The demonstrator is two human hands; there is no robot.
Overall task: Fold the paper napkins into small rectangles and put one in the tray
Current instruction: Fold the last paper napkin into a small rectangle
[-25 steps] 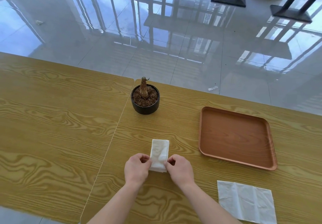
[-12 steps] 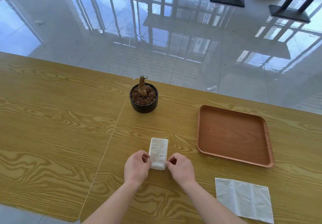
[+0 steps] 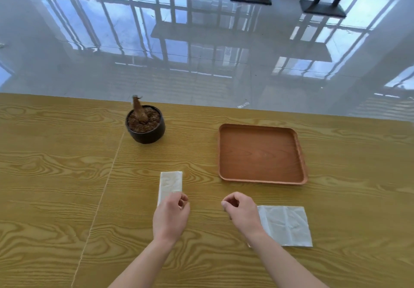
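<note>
Folded napkin: worktop centre, tray at its 3 o'clock, empty. Left hand pinching near end; right hand loosely curled, empty, over flat napkin. Advice: lift flat, keep folds together.

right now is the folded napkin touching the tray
Apart. The head view shows a plain strip of bare table between the folded napkin and the tray.
</note>
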